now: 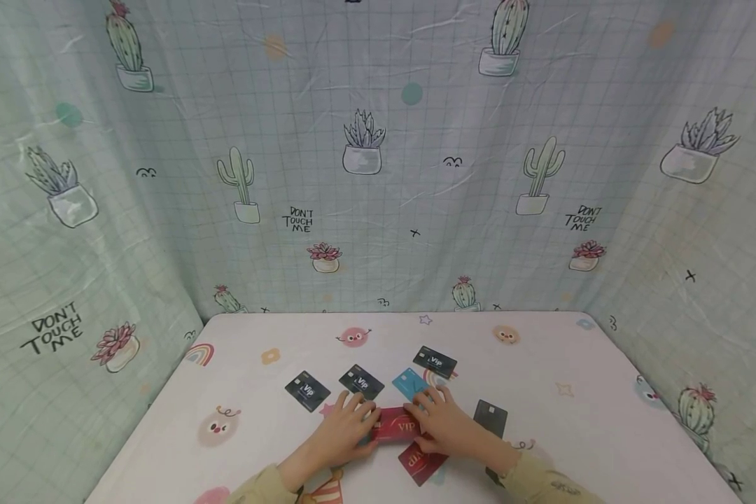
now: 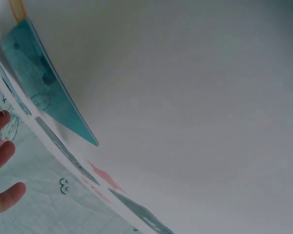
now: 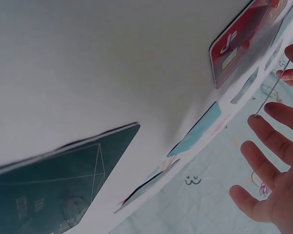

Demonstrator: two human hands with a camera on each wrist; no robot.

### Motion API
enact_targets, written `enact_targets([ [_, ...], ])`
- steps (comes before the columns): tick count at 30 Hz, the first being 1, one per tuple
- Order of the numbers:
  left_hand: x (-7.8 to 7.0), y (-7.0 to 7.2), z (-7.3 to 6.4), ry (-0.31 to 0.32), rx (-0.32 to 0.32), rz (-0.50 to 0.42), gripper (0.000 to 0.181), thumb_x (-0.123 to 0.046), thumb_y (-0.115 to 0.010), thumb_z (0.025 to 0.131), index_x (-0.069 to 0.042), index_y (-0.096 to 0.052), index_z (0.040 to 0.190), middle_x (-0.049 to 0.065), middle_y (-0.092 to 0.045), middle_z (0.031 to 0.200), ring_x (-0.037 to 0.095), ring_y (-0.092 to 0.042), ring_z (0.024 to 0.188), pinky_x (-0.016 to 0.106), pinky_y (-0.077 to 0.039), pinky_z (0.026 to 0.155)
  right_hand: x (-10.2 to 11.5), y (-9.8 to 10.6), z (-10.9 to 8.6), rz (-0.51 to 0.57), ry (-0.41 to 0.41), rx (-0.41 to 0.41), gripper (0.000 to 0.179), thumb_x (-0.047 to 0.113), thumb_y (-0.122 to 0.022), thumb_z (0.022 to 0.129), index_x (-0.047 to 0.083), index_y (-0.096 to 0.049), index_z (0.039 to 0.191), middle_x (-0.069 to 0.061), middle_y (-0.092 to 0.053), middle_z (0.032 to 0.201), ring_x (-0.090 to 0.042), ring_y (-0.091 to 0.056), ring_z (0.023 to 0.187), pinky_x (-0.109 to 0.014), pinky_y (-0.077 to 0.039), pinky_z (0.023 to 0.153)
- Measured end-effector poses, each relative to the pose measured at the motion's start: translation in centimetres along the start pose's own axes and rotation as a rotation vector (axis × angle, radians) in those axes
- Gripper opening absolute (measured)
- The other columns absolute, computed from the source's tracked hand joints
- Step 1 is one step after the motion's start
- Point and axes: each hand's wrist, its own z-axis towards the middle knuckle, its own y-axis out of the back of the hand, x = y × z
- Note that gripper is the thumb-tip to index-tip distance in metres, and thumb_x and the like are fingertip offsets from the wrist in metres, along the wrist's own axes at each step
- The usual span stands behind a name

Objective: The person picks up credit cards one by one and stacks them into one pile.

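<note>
A red VIP card [image 1: 395, 425] is held up between my two hands near the front of the table. My left hand [image 1: 343, 430] grips its left end; my right hand [image 1: 451, 425] pinches the right end. Seen edge-on in the right wrist view, the held card [image 3: 273, 87] is a thin line at the fingertips. Below it lies a second red card [image 1: 421, 463], partly under the right hand. A blue card [image 1: 409, 381] is just beyond the right fingers. In the left wrist view, a teal card [image 2: 44, 78] lies flat on the table near the left hand.
Black VIP cards lie beyond the hands: one at left [image 1: 307, 390], one in the middle [image 1: 361, 381], one at the back [image 1: 435, 362]. A dark card [image 1: 491, 416] is right of the right hand; another [image 1: 493, 477] is partly hidden by that forearm. Patterned cloth walls surround the table.
</note>
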Motion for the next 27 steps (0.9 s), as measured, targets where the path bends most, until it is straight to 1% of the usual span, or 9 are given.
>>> enact_targets([
  [3,0.1,-0.2,0.1,-0.005,-0.022,0.018,0.047,-0.047,-0.061,0.075,-0.015,-0.06,0.109,-0.001,-0.06,0.104,0.019,-0.049,0.098,0.046,-0.041,0.085,-0.1,-0.2,0.1,0.007,-0.001,-0.002,0.055,0.046,-0.059,0.077,0.018,-0.049,0.123,0.0,-0.049,0.113,-0.02,-0.039,0.108,-0.051,-0.033,0.095],
  [6,0.1,-0.4,0.1,-0.002,-0.023,0.021,0.048,-0.048,-0.061,0.075,-0.015,-0.061,0.109,-0.001,-0.059,0.104,0.019,-0.049,0.098,0.046,-0.041,0.084,-0.1,-0.2,0.2,0.017,-0.003,0.004,0.055,0.045,-0.058,0.077,0.018,-0.049,0.123,0.0,-0.049,0.113,-0.02,-0.039,0.108,-0.051,-0.033,0.095],
  [14,0.3,-0.8,0.2,0.004,0.008,0.019,0.05,-0.049,-0.06,0.075,-0.015,-0.059,0.112,-0.002,-0.059,0.105,0.019,-0.049,0.099,0.045,-0.04,0.085,-0.1,-0.1,0.4,0.0,-0.005,0.008,0.054,0.046,-0.058,0.078,0.017,-0.05,0.123,0.0,-0.05,0.113,-0.02,-0.04,0.107,-0.05,-0.034,0.094],
  [27,0.7,-1.1,0.2,0.009,0.06,-0.023,0.049,-0.048,-0.059,0.077,-0.016,-0.058,0.115,-0.002,-0.059,0.108,0.018,-0.048,0.1,0.046,-0.04,0.087,-0.3,-0.5,0.8,-0.01,-0.01,0.05,0.056,0.047,-0.057,0.078,0.018,-0.048,0.125,0.002,-0.05,0.111,-0.018,-0.039,0.106,-0.051,-0.034,0.095],
])
